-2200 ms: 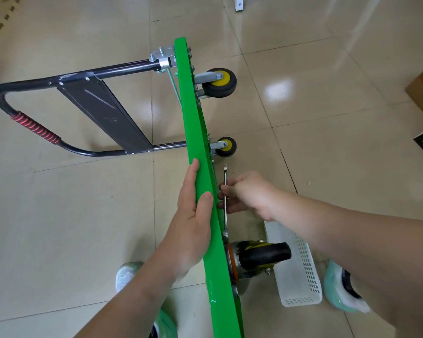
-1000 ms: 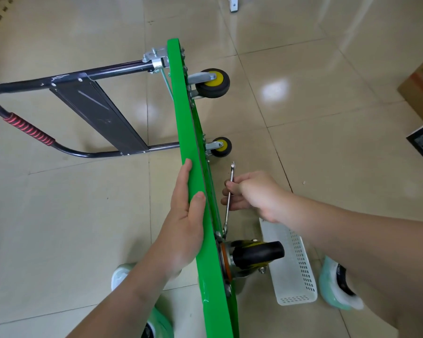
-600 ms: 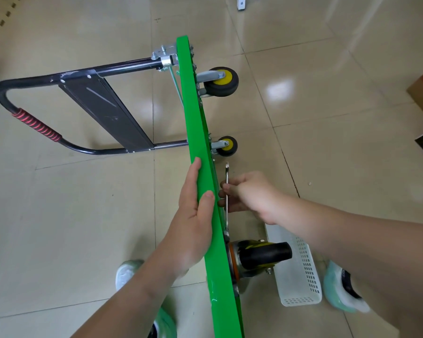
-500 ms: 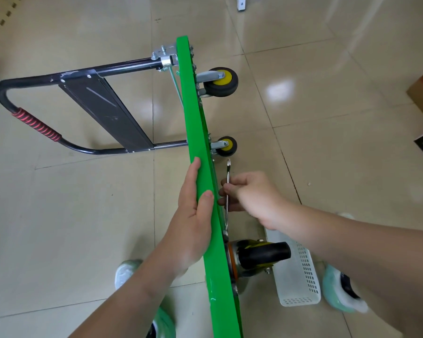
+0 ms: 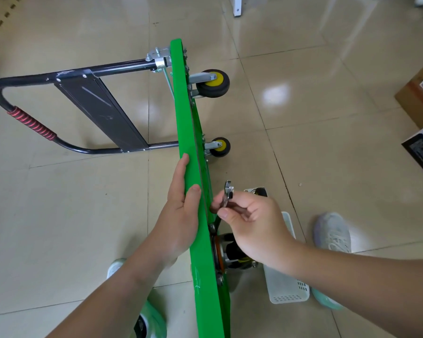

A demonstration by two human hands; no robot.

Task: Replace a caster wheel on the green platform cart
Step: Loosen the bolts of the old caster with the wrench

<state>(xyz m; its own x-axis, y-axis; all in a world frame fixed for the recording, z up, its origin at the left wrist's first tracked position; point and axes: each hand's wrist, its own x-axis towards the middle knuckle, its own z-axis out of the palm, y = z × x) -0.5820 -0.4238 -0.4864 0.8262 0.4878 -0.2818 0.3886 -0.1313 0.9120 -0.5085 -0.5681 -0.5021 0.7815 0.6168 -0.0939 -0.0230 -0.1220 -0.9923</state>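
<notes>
On the tiled floor, the green platform cart [image 5: 193,167] stands on its long edge, handle [image 5: 32,123] folded flat to the left. Left hand [image 5: 181,215] clasps the deck's upper edge, fingers closed around it; right hand [image 5: 252,225] pinches a wrench [image 5: 227,193]. The deck looks stiff and probably top-heavy, best steadied by its rim. The near caster wheel [image 5: 232,252] is largely hidden behind the right hand; its bolts and the wrench's working end cannot be seen. A white basket [image 5: 286,286] lies beside it.

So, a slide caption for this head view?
Left hand steadies the tipped green cart; right hand holds a wrench.
</notes>
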